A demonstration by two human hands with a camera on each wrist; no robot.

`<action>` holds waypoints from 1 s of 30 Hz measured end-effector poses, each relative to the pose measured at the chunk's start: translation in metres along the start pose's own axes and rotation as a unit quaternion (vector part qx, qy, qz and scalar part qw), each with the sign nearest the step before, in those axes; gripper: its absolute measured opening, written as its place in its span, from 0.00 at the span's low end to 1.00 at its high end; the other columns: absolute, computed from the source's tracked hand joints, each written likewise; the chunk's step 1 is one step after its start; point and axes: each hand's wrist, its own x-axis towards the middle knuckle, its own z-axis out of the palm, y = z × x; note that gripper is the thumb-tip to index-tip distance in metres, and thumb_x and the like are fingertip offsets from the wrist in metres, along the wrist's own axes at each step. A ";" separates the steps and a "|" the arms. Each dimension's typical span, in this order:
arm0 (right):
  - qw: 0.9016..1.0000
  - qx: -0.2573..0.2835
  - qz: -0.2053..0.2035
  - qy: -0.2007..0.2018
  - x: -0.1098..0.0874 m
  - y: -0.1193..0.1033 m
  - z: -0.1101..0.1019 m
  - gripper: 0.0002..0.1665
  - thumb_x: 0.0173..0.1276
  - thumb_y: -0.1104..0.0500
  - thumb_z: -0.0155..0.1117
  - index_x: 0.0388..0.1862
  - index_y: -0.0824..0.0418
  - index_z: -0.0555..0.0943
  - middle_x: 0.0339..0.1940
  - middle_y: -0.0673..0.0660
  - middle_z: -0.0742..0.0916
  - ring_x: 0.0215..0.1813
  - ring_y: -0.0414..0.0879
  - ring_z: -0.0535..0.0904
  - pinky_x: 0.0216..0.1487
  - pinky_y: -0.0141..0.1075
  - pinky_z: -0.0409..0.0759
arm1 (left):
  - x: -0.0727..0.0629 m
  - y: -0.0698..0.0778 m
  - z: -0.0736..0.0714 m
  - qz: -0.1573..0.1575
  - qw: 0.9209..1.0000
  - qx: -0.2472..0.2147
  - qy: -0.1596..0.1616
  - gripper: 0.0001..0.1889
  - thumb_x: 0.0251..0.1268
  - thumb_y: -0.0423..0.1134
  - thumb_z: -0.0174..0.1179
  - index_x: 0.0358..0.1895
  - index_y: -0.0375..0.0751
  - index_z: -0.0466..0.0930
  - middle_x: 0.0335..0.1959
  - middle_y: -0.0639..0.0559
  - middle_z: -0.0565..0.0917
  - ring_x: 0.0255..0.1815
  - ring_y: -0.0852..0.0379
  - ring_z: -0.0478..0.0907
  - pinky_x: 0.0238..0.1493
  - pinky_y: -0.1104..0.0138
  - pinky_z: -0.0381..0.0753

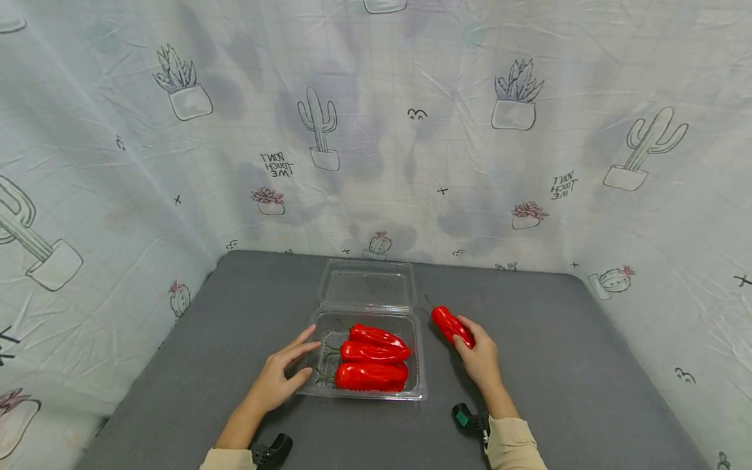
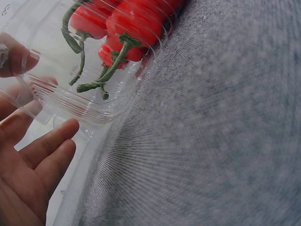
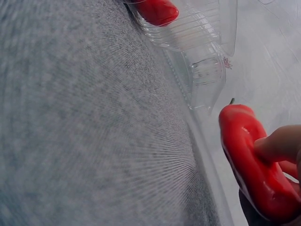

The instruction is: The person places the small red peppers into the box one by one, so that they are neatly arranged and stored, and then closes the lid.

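Observation:
A clear plastic clamshell box (image 1: 420, 365) lies with its lid (image 1: 369, 287) folded back, away from me. Three long red peppers (image 1: 371, 376) lie side by side inside, their green stems (image 2: 113, 70) toward the left wall. My left hand (image 1: 281, 378) is at the box's left rim, fingers spread and fairly straight, fingertips overlapping the plastic. To the right of the box, my right hand (image 1: 480, 356) holds another red pepper (image 3: 251, 160) between thumb and fingers. That pepper is tilted, its thin stem pointing up and left toward the lid.
Everything stands on a dark grey cloth-covered table (image 1: 552, 365). A pale curtain (image 1: 376, 130) printed with cacti hangs behind and at both sides. Black straps (image 1: 470, 418) with devices sit at both wrists, below beige sleeves.

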 end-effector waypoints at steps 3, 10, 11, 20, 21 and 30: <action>1.000 0.009 -0.005 0.009 0.000 -0.002 0.000 0.24 0.59 0.66 0.66 0.57 0.65 0.78 0.50 0.65 0.84 0.45 0.56 0.79 0.43 0.49 0.78 | -0.001 -0.002 0.000 0.000 1.000 -0.007 -0.001 0.25 0.57 0.26 0.62 0.60 0.36 0.74 0.69 0.34 0.64 0.71 0.57 0.62 0.62 0.79 0.66; 1.000 0.012 -0.010 0.013 0.001 -0.006 0.001 0.24 0.60 0.65 0.66 0.57 0.64 0.78 0.50 0.63 0.85 0.44 0.53 0.81 0.43 0.48 0.80 | 0.001 0.007 -0.001 0.007 1.000 0.002 0.006 0.24 0.55 0.23 0.62 0.58 0.31 0.75 0.68 0.29 0.65 0.69 0.52 0.64 0.61 0.81 0.65; 1.000 0.012 -0.011 0.013 0.001 -0.007 0.001 0.24 0.60 0.65 0.66 0.56 0.64 0.78 0.50 0.63 0.85 0.44 0.53 0.81 0.44 0.48 0.80 | 0.003 0.011 -0.001 0.011 1.000 0.003 0.008 0.24 0.54 0.22 0.62 0.57 0.29 0.75 0.67 0.27 0.65 0.69 0.49 0.65 0.61 0.82 0.65; 0.999 0.022 -0.041 0.024 0.003 -0.014 0.001 0.24 0.57 0.66 0.69 0.54 0.66 0.79 0.48 0.63 0.85 0.45 0.54 0.83 0.44 0.42 0.83 | 0.009 0.036 -0.008 0.019 1.000 0.002 0.006 0.22 0.52 0.20 0.61 0.54 0.23 0.75 0.63 0.21 0.66 0.66 0.41 0.68 0.60 0.82 0.66; 0.998 0.024 -0.043 0.025 0.003 -0.015 0.001 0.24 0.56 0.66 0.69 0.54 0.65 0.79 0.47 0.63 0.85 0.45 0.53 0.84 0.44 0.41 0.83 | 0.009 0.037 -0.009 0.019 1.000 0.003 0.006 0.22 0.52 0.20 0.61 0.54 0.23 0.75 0.63 0.21 0.66 0.66 0.41 0.68 0.60 0.82 0.66; 0.998 0.021 -0.054 0.016 0.002 -0.024 0.001 0.24 0.57 0.67 0.69 0.55 0.64 0.79 0.47 0.60 0.85 0.45 0.51 0.82 0.44 0.48 0.82 | 0.008 0.034 -0.006 0.023 1.000 0.006 0.014 0.22 0.52 0.20 0.61 0.54 0.24 0.75 0.63 0.23 0.67 0.64 0.38 0.69 0.59 0.82 0.66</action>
